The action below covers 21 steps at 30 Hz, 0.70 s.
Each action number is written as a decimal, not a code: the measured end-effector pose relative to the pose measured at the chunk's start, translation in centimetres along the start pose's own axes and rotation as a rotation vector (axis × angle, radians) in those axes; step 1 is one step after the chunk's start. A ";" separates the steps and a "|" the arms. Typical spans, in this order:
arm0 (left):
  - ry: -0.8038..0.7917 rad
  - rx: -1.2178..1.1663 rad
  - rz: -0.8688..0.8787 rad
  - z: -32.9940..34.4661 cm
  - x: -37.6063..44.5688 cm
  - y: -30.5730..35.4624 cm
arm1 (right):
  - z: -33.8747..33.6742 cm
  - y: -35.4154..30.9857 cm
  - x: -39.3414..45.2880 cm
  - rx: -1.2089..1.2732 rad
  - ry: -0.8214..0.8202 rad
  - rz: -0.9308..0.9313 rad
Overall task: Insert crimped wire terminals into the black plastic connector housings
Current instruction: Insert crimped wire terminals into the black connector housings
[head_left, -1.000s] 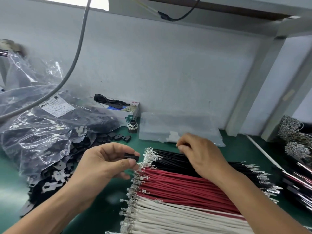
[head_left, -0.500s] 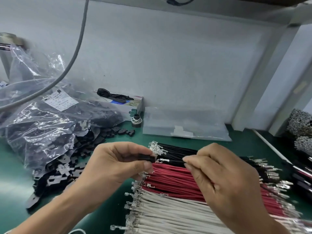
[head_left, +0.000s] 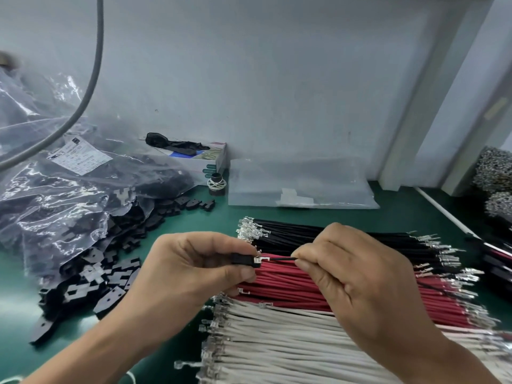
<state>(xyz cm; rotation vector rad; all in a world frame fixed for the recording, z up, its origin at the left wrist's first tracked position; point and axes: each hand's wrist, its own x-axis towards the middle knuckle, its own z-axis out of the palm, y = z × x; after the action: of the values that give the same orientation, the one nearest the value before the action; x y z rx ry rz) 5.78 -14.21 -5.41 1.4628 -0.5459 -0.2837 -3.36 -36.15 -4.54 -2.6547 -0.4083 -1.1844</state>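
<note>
Housing: black connector housing (head_left: 240, 259) sits pinched between the thumb and forefinger of your left hand (head_left: 191, 275), raised above the wire rows, its open end facing right.
Terminal: silver crimped terminal (head_left: 260, 259) meets the mouth of the housing; how far it has gone in cannot be told.
Wire: you hold one black wire (head_left: 279, 258) level, running from the terminal back into your right fingers.
Left hand: your fingers are curled round the housing, thumb beneath and forefinger on top.
Right hand: your right hand (head_left: 357, 284) pinches the black wire between thumb and forefinger, just beside the terminal; the other fingers are folded under.
Wire rows: below your hands lie three bundles side by side on the green mat (head_left: 194, 225), black wires (head_left: 332, 234) farthest from you, red wires (head_left: 291, 286) in the middle, white wires (head_left: 277, 342) nearest, all with metal terminals at both ends.
Loose housings: to your left a heap of black housings (head_left: 110, 275) spills from a clear plastic bag (head_left: 55, 195) bearing a white label (head_left: 80, 157).
Back of bench: small carton (head_left: 205, 162) against the wall, a flat clear bag (head_left: 299, 184) beside it, and a grey cable (head_left: 91, 79) hanging down at upper left.
</note>
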 end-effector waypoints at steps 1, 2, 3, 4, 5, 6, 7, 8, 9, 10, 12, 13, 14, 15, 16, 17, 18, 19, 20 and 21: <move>-0.005 0.007 0.004 0.0 0.0 -0.1 | 0.0 0.0 0.0 0.005 -0.014 0.001; -0.006 0.014 0.012 0.0 0.0 -0.1 | 0.0 0.0 0.0 0.009 -0.024 -0.001; -0.003 0.023 0.025 0.0 0.0 -0.2 | 0.0 -0.1 0.0 0.007 -0.034 -0.004; 0.000 0.033 0.040 0.0 0.0 -0.2 | 0.0 -0.2 0.1 0.000 -0.044 -0.009; 0.004 0.045 0.059 0.0 0.0 -0.2 | -0.1 -0.2 0.1 -0.003 -0.056 -0.012; 0.006 0.063 0.081 0.0 0.0 -0.1 | -0.1 -0.3 0.1 0.003 -0.067 -0.007; 0.003 0.085 0.108 0.0 -0.1 -0.1 | -0.2 -0.3 0.1 0.021 -0.076 0.005; -0.003 0.111 0.140 0.0 0.0 -0.1 | -0.2 -0.4 0.1 0.051 -0.083 0.024; -0.010 0.140 0.171 0.0 -0.1 -0.1 | -0.2 -0.5 0.1 0.092 -0.089 0.050; -0.019 0.160 0.186 0.0 -0.1 0.0 | -0.1 -0.6 0.2 0.144 -0.096 0.083; -0.037 0.125 0.143 -0.2 -0.1 -0.1 | 0.1 -0.8 0.1 0.242 -0.120 0.141; -0.042 0.076 0.095 -0.3 -0.1 -0.1 | 0.1 -0.8 0.1 0.266 -0.133 0.157; -0.042 0.038 0.054 -0.3 -0.1 -0.1 | 0.1 -0.8 0.1 0.277 -0.143 0.167; -0.037 0.026 0.034 -0.3 -0.1 -0.1 | 0.2 -0.7 0.1 0.283 -0.148 0.175; -0.033 0.039 0.036 -0.3 0.0 -0.1 | 0.2 -0.7 0.1 0.279 -0.148 0.175; -0.031 0.068 0.059 -0.2 -0.1 -0.1 | 0.2 -0.8 0.1 0.262 -0.144 0.167; -0.030 0.114 0.096 0.0 -0.1 0.0 | 0.3 -1.0 0.1 0.230 -0.141 0.151; -0.025 0.179 0.136 0.2 -0.2 0.0 | 0.5 -1.2 0.1 0.185 -0.143 0.129; -0.018 0.255 0.174 0.4 -0.3 0.0 | 0.8 -1.5 0.1 0.132 -0.147 0.104; -0.009 0.321 0.207 0.4 -0.4 0.0 | 1.0 -1.6 0.0 0.093 -0.148 0.086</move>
<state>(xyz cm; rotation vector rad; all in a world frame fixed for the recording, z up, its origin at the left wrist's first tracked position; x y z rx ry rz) 5.22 -14.38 -5.50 1.6978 -0.7704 -0.0388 -3.18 -34.31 -5.11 -2.6588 -0.3592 -0.9252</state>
